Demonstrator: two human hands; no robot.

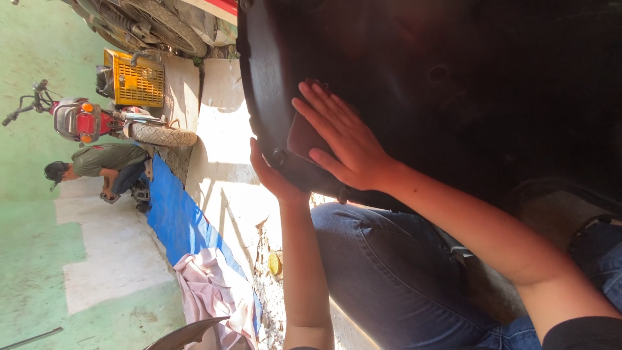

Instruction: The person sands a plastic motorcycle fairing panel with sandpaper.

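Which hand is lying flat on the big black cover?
The right hand. Its fingers are spread flat on the black cover, while the left hand curls around the cover's edge from behind.

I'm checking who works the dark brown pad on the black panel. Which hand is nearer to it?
The right. The right hand lies flat on the black panel, fingers over the dark brown pad. The left hand grips the panel's rim beside it.

Hard sunlight bleaches the concrete ground (223, 162) at centre, with sharp shadows; the black panel (453, 84) on the right sinks into murky, detail-less darkness. Focus is sharp.
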